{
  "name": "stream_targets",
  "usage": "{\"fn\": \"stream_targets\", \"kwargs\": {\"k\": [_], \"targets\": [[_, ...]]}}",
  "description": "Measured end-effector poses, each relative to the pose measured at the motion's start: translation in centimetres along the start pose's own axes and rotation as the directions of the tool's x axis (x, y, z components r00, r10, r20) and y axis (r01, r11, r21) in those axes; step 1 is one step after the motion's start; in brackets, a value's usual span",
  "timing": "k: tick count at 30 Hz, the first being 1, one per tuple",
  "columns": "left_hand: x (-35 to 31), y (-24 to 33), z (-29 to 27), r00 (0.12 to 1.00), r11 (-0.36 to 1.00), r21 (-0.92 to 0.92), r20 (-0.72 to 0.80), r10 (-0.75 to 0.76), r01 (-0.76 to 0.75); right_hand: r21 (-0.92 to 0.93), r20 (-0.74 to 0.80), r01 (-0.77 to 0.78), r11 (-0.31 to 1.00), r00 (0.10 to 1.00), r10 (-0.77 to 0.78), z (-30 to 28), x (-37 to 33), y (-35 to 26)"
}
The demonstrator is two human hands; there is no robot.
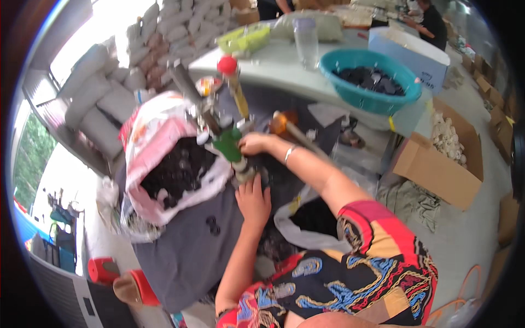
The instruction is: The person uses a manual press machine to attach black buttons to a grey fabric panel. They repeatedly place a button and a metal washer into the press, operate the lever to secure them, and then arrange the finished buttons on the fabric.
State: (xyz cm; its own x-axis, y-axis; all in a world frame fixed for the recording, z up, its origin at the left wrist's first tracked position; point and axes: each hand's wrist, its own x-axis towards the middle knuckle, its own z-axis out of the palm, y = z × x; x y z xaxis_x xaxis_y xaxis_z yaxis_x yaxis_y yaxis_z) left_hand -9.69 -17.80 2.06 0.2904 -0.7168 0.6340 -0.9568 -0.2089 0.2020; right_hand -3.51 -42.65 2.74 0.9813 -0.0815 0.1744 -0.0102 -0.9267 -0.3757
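Observation:
A hand press with a green body [227,144] and a red ball on its lever [227,65] stands on the dark-covered work surface. My left hand [253,203] rests at the foot of the press, fingers stretched out against its round metal base [244,174]. Close beside the green body, my right hand [254,144] has curled fingers; their tips and whatever they hold are hidden. Left of the press, a pink-and-white sack [143,188] lies open, full of small black pieces [178,169]. Two joined black round pieces [213,225] lie on the dark cloth [175,257].
Behind, a pale table [262,68] carries a teal basin [350,101] of dark pieces, a clear jar [306,44] and a light blue box [407,57]. A cardboard box [437,172] of whitish pieces stands at right. Red stools [143,287] are at lower left; other people [432,27] work far back.

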Motion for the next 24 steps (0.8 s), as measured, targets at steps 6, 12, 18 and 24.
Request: {"fn": "stream_targets", "kwargs": {"k": [6,12,18,24], "targets": [[-0.1,0.4,2.0,0.999,0.999,-0.035,-0.037,0.010,-0.011,0.138,0.034,-0.242,0.960,0.970,0.240,-0.6,-3.4,0.0],[0.1,1.1,2.9,0.998,1.000,-0.013,-0.058,0.018,-0.019,0.102,0.024,-0.206,0.973,0.978,0.205,-1.0,-6.6,-1.4],[-0.1,0.5,4.0,0.995,0.998,-0.020,-0.088,0.055,-0.057,0.095,-0.089,-0.197,0.976,0.975,0.206,-0.1,-9.6,-1.8],[-1.2,2.4,4.2,0.967,0.972,-0.065,-0.133,0.217,-0.227,0.040,-0.154,-0.218,0.975,0.963,0.222,0.3,-14.8,-4.0]]}}
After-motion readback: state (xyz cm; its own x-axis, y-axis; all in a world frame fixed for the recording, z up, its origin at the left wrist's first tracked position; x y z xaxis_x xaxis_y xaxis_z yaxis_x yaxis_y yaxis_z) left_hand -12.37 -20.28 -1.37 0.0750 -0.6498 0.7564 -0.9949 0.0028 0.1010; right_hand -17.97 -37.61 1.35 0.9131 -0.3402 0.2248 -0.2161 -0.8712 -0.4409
